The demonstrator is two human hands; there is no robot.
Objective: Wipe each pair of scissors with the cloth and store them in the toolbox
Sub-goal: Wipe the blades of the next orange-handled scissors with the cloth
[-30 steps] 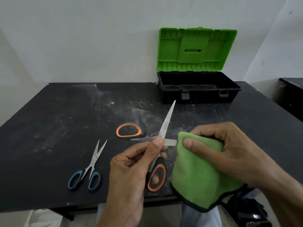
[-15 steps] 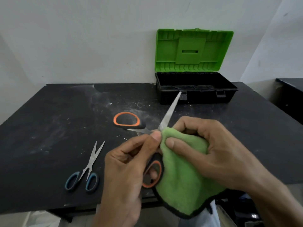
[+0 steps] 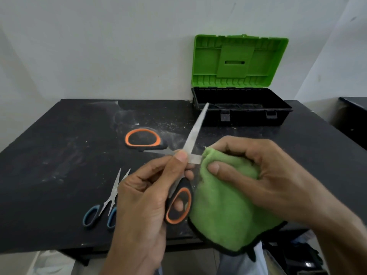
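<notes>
My left hand (image 3: 147, 195) pinches the pivot of the orange-and-black scissors (image 3: 195, 130), which are spread wide open above the black table (image 3: 59, 155). One blade points up toward the toolbox (image 3: 242, 112); the other runs right into the green cloth (image 3: 222, 211). My right hand (image 3: 264, 175) grips that cloth, bunched around the blade. One orange handle loop sits below my left thumb, the other out to the left. A smaller pair of blue-handled scissors (image 3: 107, 203) lies on the table at the front left.
The black toolbox stands open at the back right against the wall, its green lid (image 3: 240, 60) upright. White dust and scratches mark the table's middle. Another dark surface (image 3: 355, 108) shows at the far right.
The cloth slid along the blade toward the pivot half a second ago and has now drawn back right, exposing a short stretch of blade. My left hand keeps its pinch.
</notes>
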